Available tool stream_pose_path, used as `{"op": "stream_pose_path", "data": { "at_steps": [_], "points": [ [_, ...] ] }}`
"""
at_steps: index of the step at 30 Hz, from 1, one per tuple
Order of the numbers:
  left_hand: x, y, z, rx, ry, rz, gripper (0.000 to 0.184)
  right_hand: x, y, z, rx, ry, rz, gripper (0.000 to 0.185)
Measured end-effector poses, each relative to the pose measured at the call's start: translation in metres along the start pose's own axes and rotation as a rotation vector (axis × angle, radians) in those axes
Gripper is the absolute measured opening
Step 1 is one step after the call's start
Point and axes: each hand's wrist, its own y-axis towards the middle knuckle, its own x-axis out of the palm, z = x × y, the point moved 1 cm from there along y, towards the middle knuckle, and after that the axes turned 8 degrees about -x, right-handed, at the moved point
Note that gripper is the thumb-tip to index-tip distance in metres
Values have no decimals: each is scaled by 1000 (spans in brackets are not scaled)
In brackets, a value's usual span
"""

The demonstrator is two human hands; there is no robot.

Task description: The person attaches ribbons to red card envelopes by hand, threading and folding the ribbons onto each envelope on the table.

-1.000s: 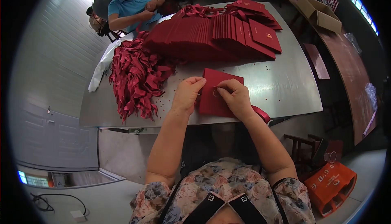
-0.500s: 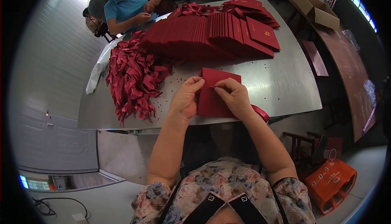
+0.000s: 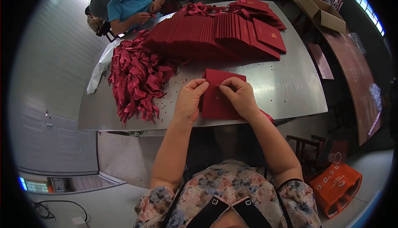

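A dark red card piece, which looks like a gift bag folded flat, lies near the front edge of the metal table. My left hand pinches its upper left edge between thumb and fingers. Over its upper middle, my right hand is closed in a pinch, with a small reddish tip showing at the fingertips, apparently a ribbon end. Below the pinch, a small pale curved mark shows on the red surface. A red ribbon shows beside my right wrist, its middle hidden under the hand.
A heap of red ribbons lies on the left of the metal table. Behind my hands stand rows of similar red pieces, some with gold emblems. Across the table sits a person in a blue shirt. An orange bag is at lower right.
My right hand has shifted slightly, and the pale mark below its fingers now shows. The ribbon by my right wrist has slid lower and shows less. My left hand keeps its pinch.
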Motion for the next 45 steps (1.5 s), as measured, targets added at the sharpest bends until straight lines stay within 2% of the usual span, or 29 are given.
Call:
{"op": "stream_pose_path", "data": {
  "at_steps": [4,6,9,14,16,17,18,19,21,23,24,26,28,29,31,32,34,35,37,43,45],
  "points": [
    [0,-6,-1,29,114,53,16,10,1,-13,54,-46,16,7],
    [3,-8,-4,57,104,56,16,13,3,-16,-122,-348,30,7],
    [2,-9,-4,102,105,56,15,15,1,-18,-241,-522,23,9],
    [4,-15,-3,166,189,85,14,18,1,-21,-340,-644,5,8],
    [10,-23,2,195,404,171,15,21,2,-28,-400,-716,-6,8],
    [7,-20,-2,198,403,172,15,23,2,-32,-426,-869,-69,8],
    [5,-17,-5,360,557,183,15,26,1,-36,-451,-1022,-133,8],
    [4,-16,-7,523,710,194,14,28,1,-38,-452,-1022,-133,8],
    [4,-17,-9,526,759,205,15,32,0,-40,-531,-1187,-239,10],
    [5,-19,-8,531,807,218,15,35,-2,-40,-547,-1201,-248,12],
    [3,-18,-9,457,688,165,15,36,-2,-39,-560,-1215,-257,13],
    [2,-17,-10,382,571,115,16,35,-3,-35,-544,-1214,-247,11],
    [3,-18,-11,585,667,122,19,32,-3,-33,-525,-1212,-240,9],
    [1,-19,-10,583,665,123,19,27,1,-33,-485,-986,-152,8],
    [-4,-19,-7,56,76,-81,23,15,7,-27,-317,-610,-40,9],
    [-5,-19,-5,61,76,-80,23,13,6,-21,-321,-609,-43,9],
    [-7,-18,-6,-102,258,-90,27,9,1,-9,-37,-410,-40,10],
    [-8,-17,-7,-90,257,-81,27,6,-3,-5,-47,-406,-50,10],
    [-12,-14,-7,-45,524,-103,26,6,-6,0,-18,-432,-51,11],
    [-23,0,-9,89,692,-134,21,2,-9,9,-41,-401,-108,11],
    [-25,8,-14,380,849,-129,20,1,-9,6,-1,-360,-114,11]
  ]
}}
